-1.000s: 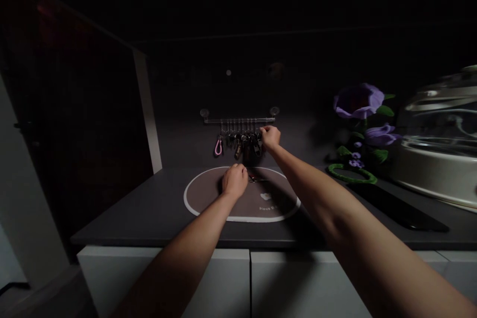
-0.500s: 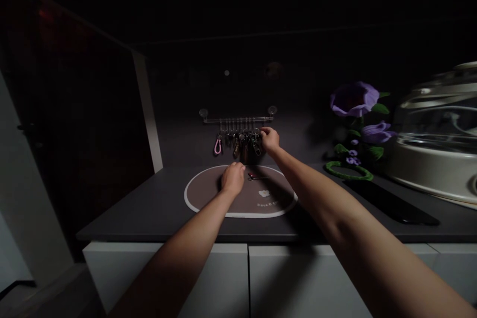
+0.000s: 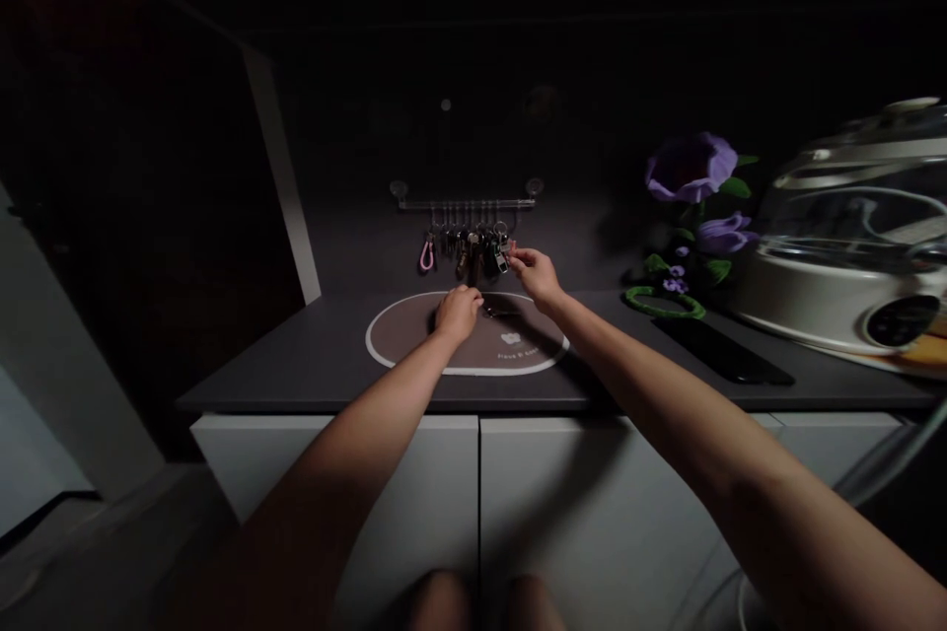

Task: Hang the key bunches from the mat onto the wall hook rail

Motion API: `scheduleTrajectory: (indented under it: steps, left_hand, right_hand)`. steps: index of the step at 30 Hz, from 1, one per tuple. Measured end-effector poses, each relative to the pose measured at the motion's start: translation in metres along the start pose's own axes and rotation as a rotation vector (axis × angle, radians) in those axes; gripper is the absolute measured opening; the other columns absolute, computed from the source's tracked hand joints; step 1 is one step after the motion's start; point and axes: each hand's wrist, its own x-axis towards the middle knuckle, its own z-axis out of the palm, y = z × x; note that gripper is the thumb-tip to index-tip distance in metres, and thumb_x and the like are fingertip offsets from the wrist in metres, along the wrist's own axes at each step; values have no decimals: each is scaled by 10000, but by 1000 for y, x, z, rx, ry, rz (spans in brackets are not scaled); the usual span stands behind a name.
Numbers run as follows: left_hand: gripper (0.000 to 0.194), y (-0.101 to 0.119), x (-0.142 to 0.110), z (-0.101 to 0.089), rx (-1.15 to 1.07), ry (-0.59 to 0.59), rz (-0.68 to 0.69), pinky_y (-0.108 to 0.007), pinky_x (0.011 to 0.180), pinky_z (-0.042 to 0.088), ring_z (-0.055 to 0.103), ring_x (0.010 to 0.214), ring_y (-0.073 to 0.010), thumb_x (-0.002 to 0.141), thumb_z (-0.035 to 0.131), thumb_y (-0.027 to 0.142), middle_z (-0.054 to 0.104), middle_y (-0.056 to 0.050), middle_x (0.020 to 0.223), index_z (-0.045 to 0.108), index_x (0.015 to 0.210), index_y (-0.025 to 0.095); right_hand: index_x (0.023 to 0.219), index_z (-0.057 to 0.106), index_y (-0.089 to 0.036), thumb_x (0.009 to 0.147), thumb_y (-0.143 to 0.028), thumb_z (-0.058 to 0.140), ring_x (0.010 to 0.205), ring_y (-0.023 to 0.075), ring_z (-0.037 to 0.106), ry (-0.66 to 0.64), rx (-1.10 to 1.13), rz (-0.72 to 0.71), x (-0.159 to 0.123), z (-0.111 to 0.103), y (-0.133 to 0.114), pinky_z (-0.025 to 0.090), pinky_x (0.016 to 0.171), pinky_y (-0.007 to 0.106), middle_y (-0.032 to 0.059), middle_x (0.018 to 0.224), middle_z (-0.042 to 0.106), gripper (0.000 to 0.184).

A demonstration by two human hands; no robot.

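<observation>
A clear rail [image 3: 466, 205] on the dark back wall carries a row of hooks with several bunches of keys [image 3: 474, 242] and a pink loop strap [image 3: 427, 254]. My right hand [image 3: 539, 276] is at the row's right end, thumb and fingertips pinched on a keychain [image 3: 510, 248] with a small reddish part. Silvery metal pieces hang beside these fingertips. My left hand [image 3: 457, 314] rests low over the oval brown mat [image 3: 403, 340], its fingers curled; what they hold, if anything, is hidden. Just right of it, a small item [image 3: 497, 313] lies on the mat in shadow.
To the right stand purple felt flowers [image 3: 692, 168] with a green ring base [image 3: 664, 303]. A black flat slab [image 3: 729, 352] lies in front of them. Beyond is a white appliance with a clear cover [image 3: 821, 291]. White cabinet doors [image 3: 414, 473] are below the dark counter.
The view has shifted, so the rail and counter appear higher. My right hand has drawn slightly down from the hooks, and the reddish part now shows at its fingertips. My left hand stays over the mat.
</observation>
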Motion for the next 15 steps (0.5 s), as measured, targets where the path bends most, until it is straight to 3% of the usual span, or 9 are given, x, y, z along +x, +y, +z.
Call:
scheduleTrajectory:
  steps: [6,11,15]
  left_hand:
    - [203,0,-2,1,51,-34,70,-269,808,386,527,936,-166,829,478,288,597,-65,956,636,929,208]
    - [245,3,-4,-2,114,-84,111,-298,824,381,524,953,-186,825,478,328,604,-73,981,642,960,206]
    - [247,3,-4,-3,142,-133,126,-299,834,378,527,948,-184,824,477,311,612,-73,978,640,979,208]
  right_hand:
    - [844,639,-128,724,-211,549,712,116,574,-138,-192,59,-40,-9,19,446,724,262,50,820,659,171]
    - [811,660,-155,734,-177,555,744,129,591,-290,-529,-70,-48,-14,19,425,711,229,49,824,678,132]
    - [838,673,-159,739,-147,547,797,148,596,-340,-726,-145,-48,-13,15,412,721,220,68,888,680,161]
